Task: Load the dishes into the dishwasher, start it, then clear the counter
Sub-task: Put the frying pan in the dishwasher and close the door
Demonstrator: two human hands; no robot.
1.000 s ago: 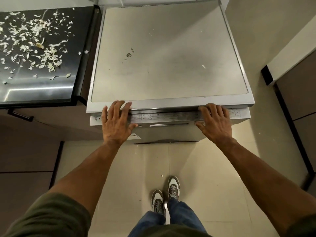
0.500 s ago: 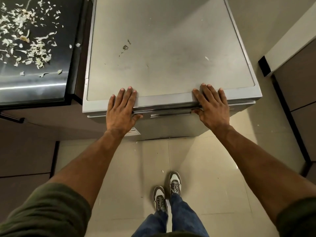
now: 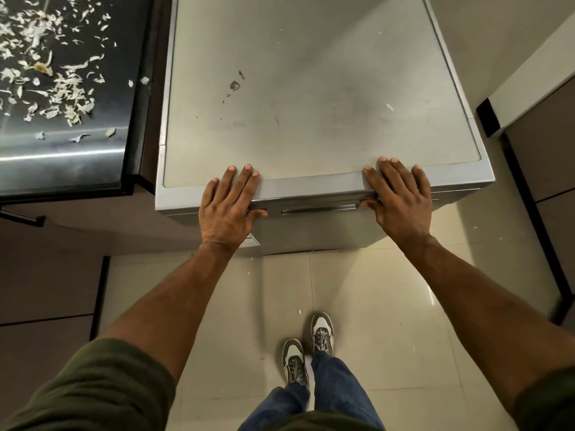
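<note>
Door pushed flush; left hand, right hand flat (both spread) on dishwasher front edge.

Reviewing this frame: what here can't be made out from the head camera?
All in the head view:
- Inside the dishwasher: hidden by its top and door.
- Whether it is running: no panel or display shows between the left hand and the right hand.
- The door label: partly behind the left wrist, too small to read.
- The counter: cut off by the left and top edges.
</note>
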